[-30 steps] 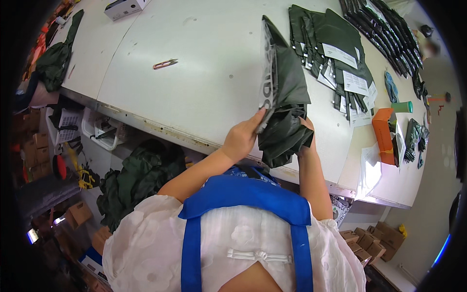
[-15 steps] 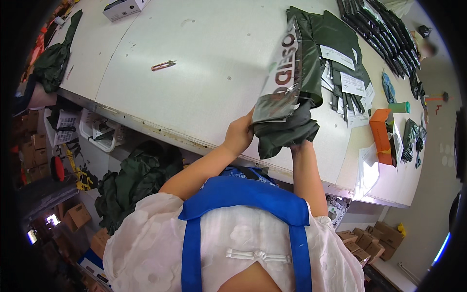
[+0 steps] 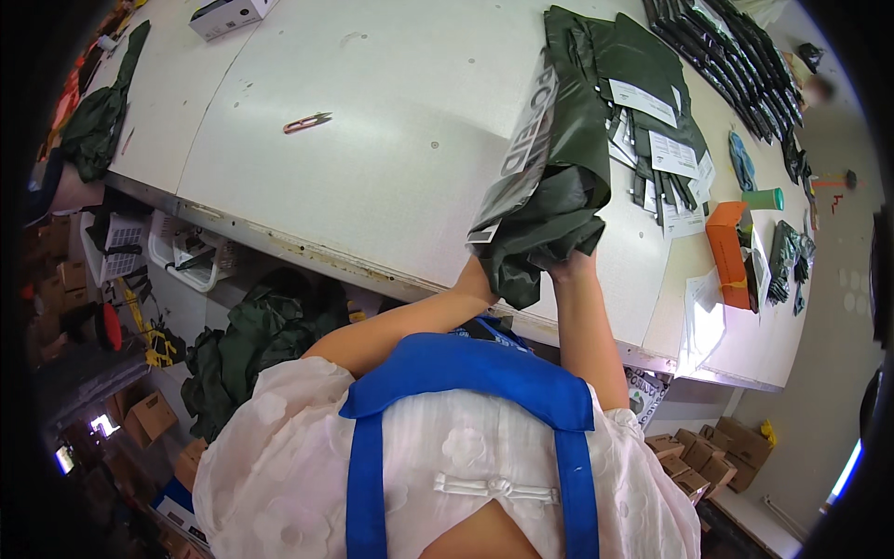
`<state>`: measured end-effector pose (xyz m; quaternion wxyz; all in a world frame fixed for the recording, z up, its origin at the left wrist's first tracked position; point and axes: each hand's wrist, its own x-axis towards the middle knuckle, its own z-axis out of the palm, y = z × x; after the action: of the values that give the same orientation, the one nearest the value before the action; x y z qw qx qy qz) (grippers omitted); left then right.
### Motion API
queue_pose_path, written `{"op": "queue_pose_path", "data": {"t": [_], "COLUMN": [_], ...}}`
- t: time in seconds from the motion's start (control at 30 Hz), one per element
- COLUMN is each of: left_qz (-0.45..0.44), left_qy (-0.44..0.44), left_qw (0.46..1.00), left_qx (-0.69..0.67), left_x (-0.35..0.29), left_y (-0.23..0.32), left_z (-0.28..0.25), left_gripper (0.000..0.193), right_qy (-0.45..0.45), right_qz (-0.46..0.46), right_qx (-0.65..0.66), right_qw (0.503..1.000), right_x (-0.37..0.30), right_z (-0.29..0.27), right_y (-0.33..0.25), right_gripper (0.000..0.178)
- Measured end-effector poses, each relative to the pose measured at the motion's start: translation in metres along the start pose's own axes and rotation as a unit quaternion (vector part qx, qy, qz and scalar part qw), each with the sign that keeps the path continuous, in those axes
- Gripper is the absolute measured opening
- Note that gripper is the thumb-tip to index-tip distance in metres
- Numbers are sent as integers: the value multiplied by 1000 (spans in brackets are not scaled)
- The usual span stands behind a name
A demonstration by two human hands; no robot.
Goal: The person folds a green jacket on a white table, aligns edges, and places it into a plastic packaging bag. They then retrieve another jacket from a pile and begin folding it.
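Note:
At the table's front edge I hold a bunched piece of dark green waterproof fabric (image 3: 582, 191), its lower end crumpled toward me. A clear plastic bag (image 3: 529, 140) with large printed letters lies along its left side. My left hand (image 3: 479, 277) is at the bundle's lower left, its fingers tucked behind the folds. My right hand (image 3: 575, 265) grips the lower right from beneath, fingers mostly covered. The far end of the fabric reaches up the table, beside a pile of flat dark green pieces (image 3: 643, 61) with white paper labels (image 3: 672, 155).
Red-handled thread snips (image 3: 307, 123) lie on the white table (image 3: 372, 186). Rows of packed black bags (image 3: 726, 70) fill the far right, near a green roll (image 3: 764, 199) and an orange box (image 3: 731, 252). Below the table's edge are a white basket (image 3: 191, 252) and dark green cloth (image 3: 256, 345).
My left hand has moved down and behind the folds. The clear bag has turned and slid partly under the green fabric, which has spread leftward over it.

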<state>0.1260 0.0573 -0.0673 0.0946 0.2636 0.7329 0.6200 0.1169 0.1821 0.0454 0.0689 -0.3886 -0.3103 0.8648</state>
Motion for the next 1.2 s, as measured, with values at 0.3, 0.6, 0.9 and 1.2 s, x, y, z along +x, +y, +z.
{"op": "queue_pose_path", "data": {"t": [0.3,0.6,0.9,1.2], "left_qz": [-317,-329,-154,-135], "left_qy": [-8,-166,74,-47], "left_qw": [850,797,985,967], "left_qx": [-421,-478,-1,209], "left_x": [3,20,27,40], "left_y": [-29,11,28,48], "left_z": [-78,-54,-59,-53], "left_gripper": [42,77,53,56], "right_qy": [-30,6,29,66], "right_qz": [-90,-210,-328,-256], "right_qx": [-273,-599,-739,-759], "right_qw": [957,773,587,595], "right_x": [30,46,64,79], "right_z": [-71,-44,-58,-59], "right_y": [6,-9,-4,-10], "right_gripper": [43,46,22,21]}}
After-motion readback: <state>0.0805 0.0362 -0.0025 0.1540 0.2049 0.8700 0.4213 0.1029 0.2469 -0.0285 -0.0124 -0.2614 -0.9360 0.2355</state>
